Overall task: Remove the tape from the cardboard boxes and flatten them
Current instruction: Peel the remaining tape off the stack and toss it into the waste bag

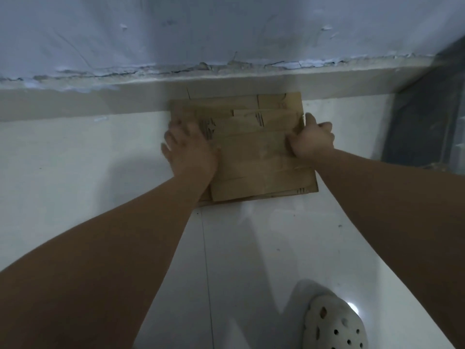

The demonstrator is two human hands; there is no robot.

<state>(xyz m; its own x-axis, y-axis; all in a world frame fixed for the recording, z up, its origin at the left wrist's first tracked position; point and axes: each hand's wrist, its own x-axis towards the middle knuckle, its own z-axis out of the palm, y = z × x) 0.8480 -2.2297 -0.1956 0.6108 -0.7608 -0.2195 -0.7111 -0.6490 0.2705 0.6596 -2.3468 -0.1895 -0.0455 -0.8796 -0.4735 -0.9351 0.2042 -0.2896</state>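
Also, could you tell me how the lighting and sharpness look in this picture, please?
Head view: dim, bluish light; the left hand on the flattened cardboard is motion-blurred, the right hand gripping its edge sharper; arm shadows fall on the glossy floor, with a glare spot beside the white shoe.

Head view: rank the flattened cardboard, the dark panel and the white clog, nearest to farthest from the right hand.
1. Flattened cardboard: the right hand grips its right edge.
2. Dark panel: off to the hand's right, by the wall.
3. White clog: on the floor, near the person.
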